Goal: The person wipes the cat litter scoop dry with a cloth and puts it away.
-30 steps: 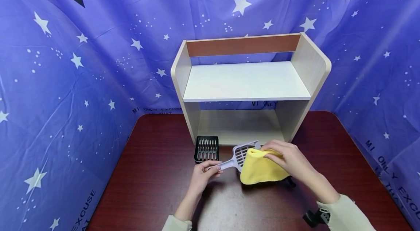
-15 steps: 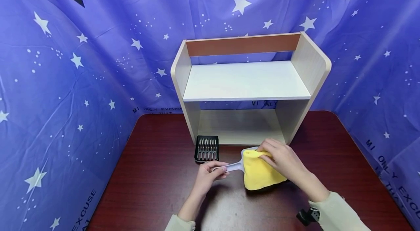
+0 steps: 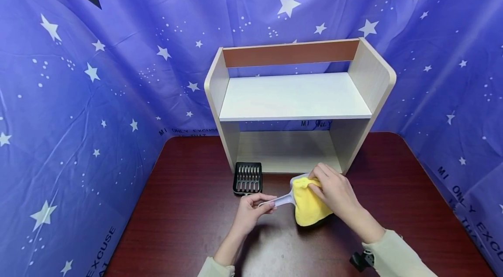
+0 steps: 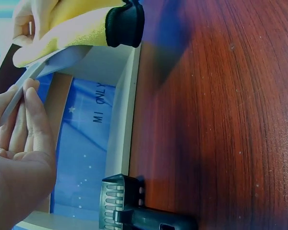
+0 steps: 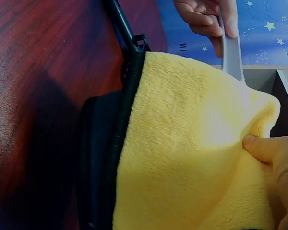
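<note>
My left hand (image 3: 246, 216) pinches the handle of a pale lilac slotted scoop (image 3: 284, 199) between thumb and fingers, holding it above the table. In my right hand (image 3: 334, 189) is a yellow plush cloth (image 3: 310, 202) with a black edge, draped over the scoop's head and covering most of it. The right thumb presses the fabric in the right wrist view, where the cloth (image 5: 182, 134) fills the middle. Dark material (image 5: 98, 124) shows under the cloth there; I cannot tell whether it belongs to it. The scoop's slots are hidden.
A black slotted scoop (image 3: 247, 178) lies on the dark red table (image 3: 177, 207), against the shelf's front left corner; its handle (image 4: 163, 219) shows in the left wrist view. A two-tier shelf (image 3: 294, 98) stands behind the hands. Blue star-printed curtains (image 3: 118, 71) surround the table.
The right hand and cloth have shifted left, farther over the scoop's head, hiding its slots. The left hand has moved slightly right with the scoop.
</note>
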A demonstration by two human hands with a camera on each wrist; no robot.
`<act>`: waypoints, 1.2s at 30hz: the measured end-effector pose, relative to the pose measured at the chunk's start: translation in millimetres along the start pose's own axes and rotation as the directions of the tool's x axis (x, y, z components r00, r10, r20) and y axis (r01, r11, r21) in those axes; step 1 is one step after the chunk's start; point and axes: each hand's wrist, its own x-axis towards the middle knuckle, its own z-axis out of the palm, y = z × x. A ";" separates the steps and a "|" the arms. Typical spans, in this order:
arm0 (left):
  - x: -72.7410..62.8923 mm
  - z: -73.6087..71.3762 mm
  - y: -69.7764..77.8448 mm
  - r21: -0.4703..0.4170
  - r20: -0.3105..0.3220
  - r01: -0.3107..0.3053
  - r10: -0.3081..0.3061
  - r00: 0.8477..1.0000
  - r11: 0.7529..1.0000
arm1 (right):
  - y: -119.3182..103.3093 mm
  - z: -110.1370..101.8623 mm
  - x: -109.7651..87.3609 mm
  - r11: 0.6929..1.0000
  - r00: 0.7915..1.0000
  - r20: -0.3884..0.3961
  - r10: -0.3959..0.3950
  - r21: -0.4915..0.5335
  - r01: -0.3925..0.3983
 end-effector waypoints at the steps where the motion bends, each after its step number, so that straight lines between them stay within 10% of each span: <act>1: -0.1 0.2 0.3 0.006 0.006 -0.010 0.010 1.000 1.000 | -0.6 0.6 -0.4 1.000 1.000 -0.005 0.011 -0.008 -0.011; 15: -2.3 0.7 2.0 0.063 0.035 -0.043 0.041 0.999 0.997 | -1.1 0.0 -1.1 0.949 0.956 0.018 0.292 -0.133 -0.287; 36: -5.4 -8.8 4.9 0.071 0.037 -0.088 0.086 0.996 0.994 | 7.2 -7.7 2.4 0.934 0.935 0.068 0.347 -0.119 -0.338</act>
